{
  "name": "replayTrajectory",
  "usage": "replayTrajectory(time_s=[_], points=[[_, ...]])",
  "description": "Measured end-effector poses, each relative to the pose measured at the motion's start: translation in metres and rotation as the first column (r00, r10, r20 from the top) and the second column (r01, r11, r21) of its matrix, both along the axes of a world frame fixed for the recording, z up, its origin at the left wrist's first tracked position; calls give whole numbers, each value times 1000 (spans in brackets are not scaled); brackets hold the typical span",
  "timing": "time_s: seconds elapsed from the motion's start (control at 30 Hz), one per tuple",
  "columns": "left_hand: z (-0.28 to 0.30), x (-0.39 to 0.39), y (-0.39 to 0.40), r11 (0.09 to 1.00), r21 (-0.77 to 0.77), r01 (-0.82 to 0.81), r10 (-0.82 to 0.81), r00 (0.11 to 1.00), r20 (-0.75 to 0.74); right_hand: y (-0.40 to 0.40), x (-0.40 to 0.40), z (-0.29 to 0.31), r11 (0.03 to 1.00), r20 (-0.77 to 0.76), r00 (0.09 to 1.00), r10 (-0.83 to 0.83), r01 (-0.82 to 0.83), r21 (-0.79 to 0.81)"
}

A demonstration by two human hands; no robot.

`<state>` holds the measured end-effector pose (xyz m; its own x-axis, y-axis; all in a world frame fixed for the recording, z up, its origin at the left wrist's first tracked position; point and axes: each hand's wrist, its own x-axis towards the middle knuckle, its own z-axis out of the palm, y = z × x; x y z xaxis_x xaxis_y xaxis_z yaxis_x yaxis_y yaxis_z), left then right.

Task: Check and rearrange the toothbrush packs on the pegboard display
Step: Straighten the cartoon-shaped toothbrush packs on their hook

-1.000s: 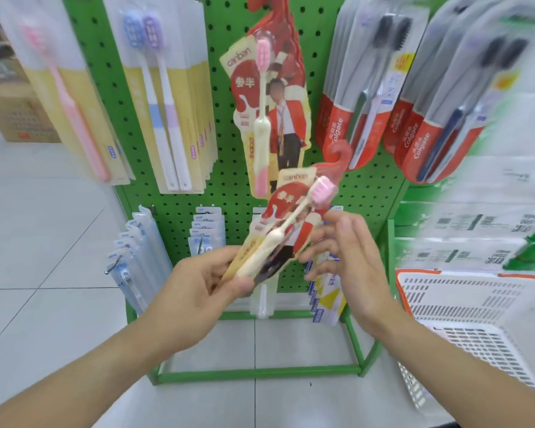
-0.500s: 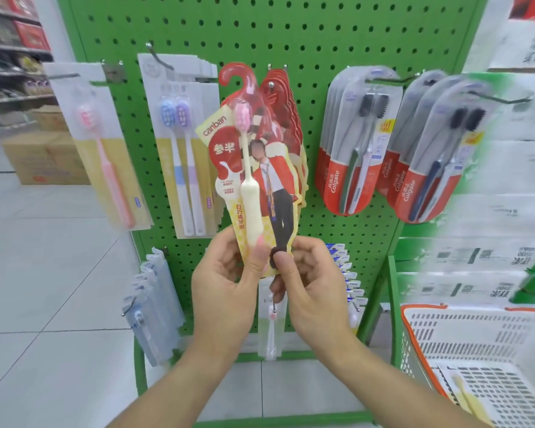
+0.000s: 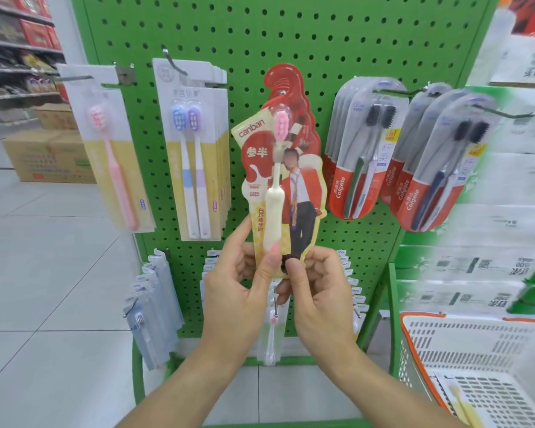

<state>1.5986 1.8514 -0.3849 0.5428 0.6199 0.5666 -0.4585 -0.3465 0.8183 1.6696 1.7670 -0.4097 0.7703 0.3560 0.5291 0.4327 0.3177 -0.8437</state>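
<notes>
A red and cream toothbrush pack (image 3: 286, 180) with a pink-bristled brush stands upright against the green pegboard (image 3: 260, 35), its hooked top over a peg with more red packs behind it. My left hand (image 3: 238, 291) pinches the pack's lower left edge, thumb on the front. My right hand (image 3: 315, 291) pinches its bottom right corner. Left of it hang a two-brush blue and purple pack (image 3: 195, 149) and a single pink brush pack (image 3: 112, 156). To the right hang red Colgate packs (image 3: 362, 149) and a second Colgate row (image 3: 439, 168).
Pale blue packs (image 3: 152, 307) hang low on the pegboard, with further small packs behind my hands. A white slotted basket (image 3: 476, 366) with an orange rim stands at lower right. Cardboard boxes (image 3: 50, 156) sit on the tiled floor at left.
One second ago I held the red pack tilted and low in front of the board. Both hands have raised it upright onto the peg with the other red packs; the view rose too.
</notes>
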Motion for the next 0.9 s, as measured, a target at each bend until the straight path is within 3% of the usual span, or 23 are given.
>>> replayTrajectory(time_s=[0.37,0.57,0.7,0.8,0.9], points=[[-13,19,-2,996,-20,-82,81,995,-49,6,9,-4,995,2,996,-89,89,-48],[-23,30,3,990,-40,-132,126,984,-127,3,19,-11,967,6,998,-62,61,-248],[-24,34,0,978,-171,-116,79,975,-208,0,29,-19,952,-1,993,-118,113,-283],[-25,36,-2,938,-330,-106,13,963,-271,-13,43,-4,937,-18,953,-302,294,-188],[-30,41,-14,888,-456,-62,-143,905,-402,-29,73,13,887,-164,872,-462,459,-55]])
